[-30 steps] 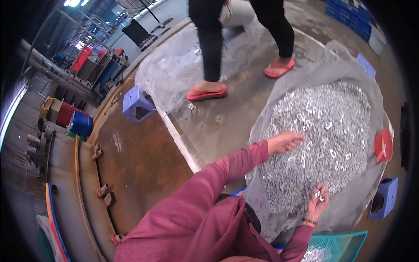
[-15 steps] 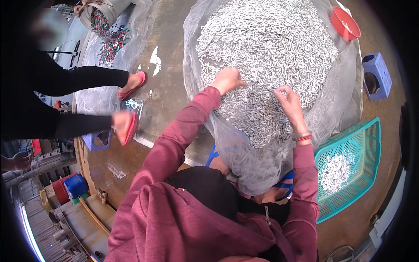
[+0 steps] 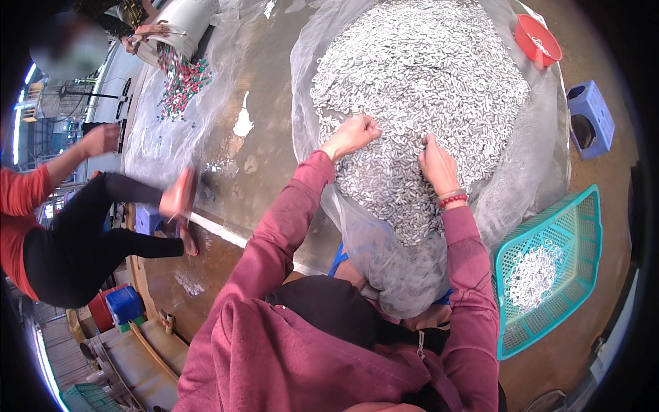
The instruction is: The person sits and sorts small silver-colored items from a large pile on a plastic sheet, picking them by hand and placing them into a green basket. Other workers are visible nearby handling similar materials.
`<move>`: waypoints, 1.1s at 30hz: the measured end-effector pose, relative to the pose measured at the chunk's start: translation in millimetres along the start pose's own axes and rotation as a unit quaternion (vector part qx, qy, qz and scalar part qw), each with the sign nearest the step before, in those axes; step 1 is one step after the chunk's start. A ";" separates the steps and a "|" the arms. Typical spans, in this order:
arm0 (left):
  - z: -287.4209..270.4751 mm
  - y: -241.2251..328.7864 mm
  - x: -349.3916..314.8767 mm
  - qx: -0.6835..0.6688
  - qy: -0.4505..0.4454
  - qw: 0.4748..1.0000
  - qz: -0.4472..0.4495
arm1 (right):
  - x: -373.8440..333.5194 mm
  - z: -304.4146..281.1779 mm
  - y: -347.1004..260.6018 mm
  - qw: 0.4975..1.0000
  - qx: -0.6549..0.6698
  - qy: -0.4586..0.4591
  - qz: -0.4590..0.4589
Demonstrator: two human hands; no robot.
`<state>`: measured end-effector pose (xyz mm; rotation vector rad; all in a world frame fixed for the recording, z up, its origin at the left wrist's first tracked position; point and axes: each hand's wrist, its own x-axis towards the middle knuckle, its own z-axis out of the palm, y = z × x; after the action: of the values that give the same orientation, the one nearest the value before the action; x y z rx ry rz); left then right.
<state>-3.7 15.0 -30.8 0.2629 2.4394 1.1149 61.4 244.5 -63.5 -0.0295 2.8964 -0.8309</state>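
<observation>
While a gap separates them inside the pile's (image 3: 425,62) edge, left hand (image 3: 351,136) and right hand (image 3: 439,165) have closed grips.

Pile (image 3: 425,75) on sheet (image 3: 532,161), basket (image 3: 576,230) at right, bowl (image 3: 530,29) apparently on sheet's right edge

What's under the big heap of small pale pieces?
A translucent sheet shows at the left, right and near edges of the heap. Beneath its middle, everything is covered by pieces.
</observation>
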 end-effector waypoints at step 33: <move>22.1 15.2 -7.2 0.105 0.108 0.974 0.171 | -41.3 -92.7 -9.0 0.537 0.830 -0.031 0.148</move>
<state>12.9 37.3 -29.8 0.6822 2.7829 1.0669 90.3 287.9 24.1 0.5321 0.8383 -2.7400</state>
